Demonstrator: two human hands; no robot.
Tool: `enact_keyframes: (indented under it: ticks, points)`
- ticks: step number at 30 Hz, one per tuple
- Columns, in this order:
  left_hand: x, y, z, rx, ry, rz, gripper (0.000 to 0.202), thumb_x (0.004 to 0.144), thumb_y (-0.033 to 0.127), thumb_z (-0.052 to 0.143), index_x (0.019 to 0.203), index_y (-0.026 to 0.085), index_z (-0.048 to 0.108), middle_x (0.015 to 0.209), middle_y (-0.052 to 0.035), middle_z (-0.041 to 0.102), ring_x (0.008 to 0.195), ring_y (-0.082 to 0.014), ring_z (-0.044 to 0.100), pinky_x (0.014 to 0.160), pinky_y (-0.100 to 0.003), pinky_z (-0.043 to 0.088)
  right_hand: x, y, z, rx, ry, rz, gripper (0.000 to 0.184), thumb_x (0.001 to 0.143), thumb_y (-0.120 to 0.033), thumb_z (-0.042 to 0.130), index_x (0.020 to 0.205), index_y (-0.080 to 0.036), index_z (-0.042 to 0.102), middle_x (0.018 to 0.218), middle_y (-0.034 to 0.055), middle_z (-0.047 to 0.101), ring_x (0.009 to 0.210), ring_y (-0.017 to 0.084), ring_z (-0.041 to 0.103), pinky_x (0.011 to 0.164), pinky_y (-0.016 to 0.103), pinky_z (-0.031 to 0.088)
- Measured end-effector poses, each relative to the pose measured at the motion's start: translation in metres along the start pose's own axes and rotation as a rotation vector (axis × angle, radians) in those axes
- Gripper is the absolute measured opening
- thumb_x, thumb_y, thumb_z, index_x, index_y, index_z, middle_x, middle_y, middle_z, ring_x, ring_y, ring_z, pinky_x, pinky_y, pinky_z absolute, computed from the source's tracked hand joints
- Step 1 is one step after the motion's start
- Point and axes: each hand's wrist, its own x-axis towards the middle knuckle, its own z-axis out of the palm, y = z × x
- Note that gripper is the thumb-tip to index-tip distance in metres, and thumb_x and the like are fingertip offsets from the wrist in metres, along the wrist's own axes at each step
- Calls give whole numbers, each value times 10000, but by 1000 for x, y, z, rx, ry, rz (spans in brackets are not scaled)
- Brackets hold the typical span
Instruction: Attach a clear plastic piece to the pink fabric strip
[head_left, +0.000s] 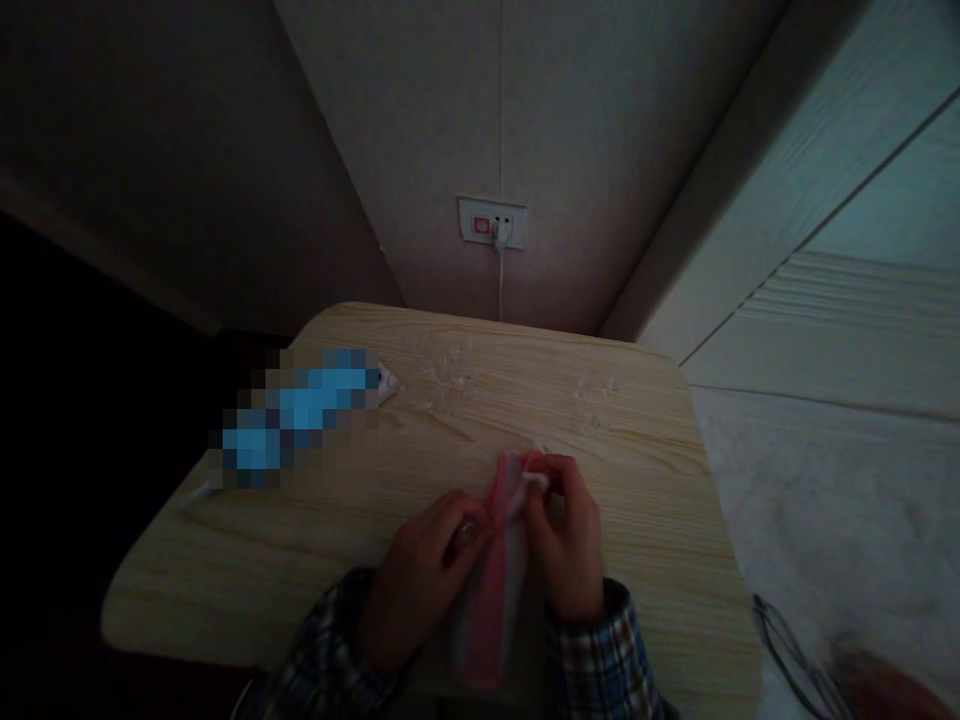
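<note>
Hands meet at the near edge of the table (pixel 645 560). I see my left hand (pixel 424 580) and right hand (pixel 570 550) both pinching a pink pouch (pixel 499 580) — it lies between them, long side pointing away from me, equally close to both.

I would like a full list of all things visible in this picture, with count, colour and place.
light wooden table: one, pale wood, centre
pink and white soft pouch-like item: one, held upright between both hands, exact kind unclear
small clear pieces: several, transparent, far part of table
blurred blue object: one, blue, table left
white wall socket with plug and cable: one, wall behind table
thin dark cables: floor, lower right
plaid sleeves: two, bottom
left hand: grip on pouch's left side
right hand: grip on pouch's top
</note>
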Motion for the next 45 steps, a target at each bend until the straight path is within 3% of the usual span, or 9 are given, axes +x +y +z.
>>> enact_keyframes:
  ticks: [4, 8, 11, 15, 19, 26, 30, 37, 45]
  points:
    - [1, 0, 4, -14, 63, -17, 123, 805, 289, 476, 793, 186, 542, 747, -13, 569, 688, -126, 521, 635, -223, 405, -9, 1, 2, 58, 32, -48, 418, 786, -224, 501, 1177, -232, 356, 935, 51, 554, 821, 153, 542, 739, 300, 457]
    - [1, -4, 5, -64, 86, 7, 128, 800, 288, 490, 805, 182, 562, 782, -24, 582, 732, -131, 535, 668, -222, 421, -34, 4, -7, -78, 105, -98, 335, 777, -209, 505, 1101, -224, 422, 968, 66, 531, 873, 177, 508, 784, 346, 437]
    - [2, -9, 5, -97, 84, 35, 131, 795, 272, 499, 826, 181, 587, 798, -30, 585, 743, -133, 539, 669, -220, 432, -59, 6, -11, -208, 3, -118, 224, 766, -212, 518, 987, -226, 487, 980, 69, 522, 931, 202, 476, 807, 369, 419]
    - [4, -14, 4, -116, 83, 113, 165, 798, 224, 492, 879, 194, 633, 813, -39, 573, 756, -131, 538, 679, -222, 448, -78, 6, -1, -366, -123, -65, 401, 673, -295, 642, 1033, -226, 479, 1041, 74, 501, 958, 237, 439, 832, 410, 387]
    - [4, -17, 2, -134, 77, 170, 192, 800, 216, 504, 913, 208, 660, 810, -37, 545, 753, -112, 541, 651, -199, 461, -74, 7, 6, -429, -135, -31, 87, 771, -202, 510, 857, -209, 524, 965, 56, 505, 902, 207, 438, 794, 385, 367]
    - [4, -16, 2, -221, 117, 197, 179, 807, 218, 504, 867, 198, 672, 920, -45, 576, 795, -102, 568, 708, -199, 486, -58, -2, -5, -184, 8, -64, 19, 810, -198, 480, 796, -196, 493, 793, 1, 504, 785, 125, 468, 703, 271, 381]
    - [5, -16, 4, -212, 108, 235, 166, 805, 189, 507, 868, 189, 660, 905, -38, 605, 835, -108, 570, 742, -205, 479, -54, -7, 12, -65, 20, -121, 52, 804, -153, 469, 783, -195, 491, 790, -9, 511, 767, 102, 482, 689, 239, 395]
    - [2, -17, 5, -132, 125, 246, 180, 815, 184, 483, 866, 183, 655, 865, -32, 627, 807, -107, 582, 725, -199, 475, -49, -7, 38, 353, 224, 18, 119, 787, -193, 527, 895, -213, 480, 859, -8, 534, 807, 94, 537, 747, 239, 451]
    - [1, -17, 8, -105, 150, 273, 191, 820, 212, 465, 844, 169, 650, 898, -48, 648, 830, -131, 599, 742, -229, 484, -70, -7, 23, 539, 50, -146, 316, 805, -170, 476, 1114, -210, 423, 1155, 79, 495, 1098, 173, 491, 981, 364, 392]
